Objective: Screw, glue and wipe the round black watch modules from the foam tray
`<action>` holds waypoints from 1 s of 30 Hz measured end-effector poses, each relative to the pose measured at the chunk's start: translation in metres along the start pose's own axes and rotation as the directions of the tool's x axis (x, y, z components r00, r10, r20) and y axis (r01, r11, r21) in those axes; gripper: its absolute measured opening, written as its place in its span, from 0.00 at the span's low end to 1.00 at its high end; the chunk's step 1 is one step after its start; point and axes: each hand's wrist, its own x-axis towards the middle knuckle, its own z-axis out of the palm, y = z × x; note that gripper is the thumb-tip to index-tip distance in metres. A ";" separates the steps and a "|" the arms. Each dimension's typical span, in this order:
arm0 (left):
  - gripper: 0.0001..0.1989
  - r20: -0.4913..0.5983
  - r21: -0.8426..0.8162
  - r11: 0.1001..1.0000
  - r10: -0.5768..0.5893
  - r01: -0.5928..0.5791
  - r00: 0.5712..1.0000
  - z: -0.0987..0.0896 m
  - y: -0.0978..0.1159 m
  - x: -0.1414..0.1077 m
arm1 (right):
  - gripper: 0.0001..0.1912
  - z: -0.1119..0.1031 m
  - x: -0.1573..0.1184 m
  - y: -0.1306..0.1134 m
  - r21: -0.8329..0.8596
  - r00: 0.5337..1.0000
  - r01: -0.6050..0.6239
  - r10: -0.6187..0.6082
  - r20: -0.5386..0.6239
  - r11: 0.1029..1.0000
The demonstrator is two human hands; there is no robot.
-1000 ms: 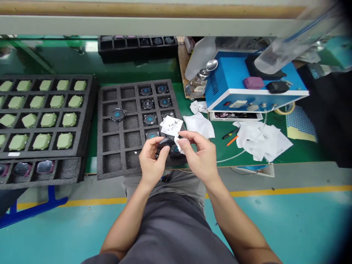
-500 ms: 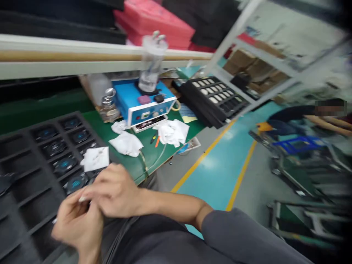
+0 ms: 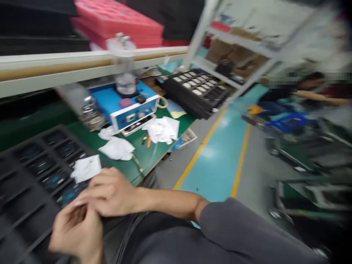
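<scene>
Both hands meet at the lower left, over the near edge of a black foam tray (image 3: 35, 216). My left hand (image 3: 78, 231) is curled with its thumb and fingertips drawn together. My right hand (image 3: 111, 192) lies against it, its fingers bent onto the left fingertips. Whatever lies between the fingers is too small or hidden to name. Several dark round pieces with blue centres, one a round piece (image 3: 68, 195), sit in the tray's compartments. Beside my right hand a white cloth (image 3: 86, 168) rests on the tray.
A blue box-shaped device (image 3: 134, 112) carries a clear cylinder (image 3: 125, 75). A glass bottle (image 3: 92, 113), crumpled white cloths (image 3: 162, 129) and a second black tray (image 3: 198, 88) are on the green bench. A shelf rail (image 3: 82, 66) crosses above. Right are carts (image 3: 297, 154) and another person (image 3: 277, 99).
The view has swung, so the bench items sit farther left in the picture. My hands stay pressed together, with little change in their fingers.
</scene>
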 end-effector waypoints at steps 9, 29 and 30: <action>0.07 0.032 0.070 0.994 -0.088 0.086 0.996 0.002 0.010 -0.015 | 0.08 0.007 -0.015 -0.007 0.262 0.981 -0.113 0.149 -0.121 0.959; 0.06 0.086 0.053 0.997 -0.054 0.049 0.995 -0.001 0.006 -0.021 | 0.09 0.007 -0.014 0.005 0.280 0.949 -0.266 0.302 -0.093 0.922; 0.06 0.089 0.052 0.997 -0.054 0.049 0.995 -0.001 0.007 -0.022 | 0.08 0.006 -0.014 0.008 0.294 0.943 -0.285 0.322 -0.084 0.912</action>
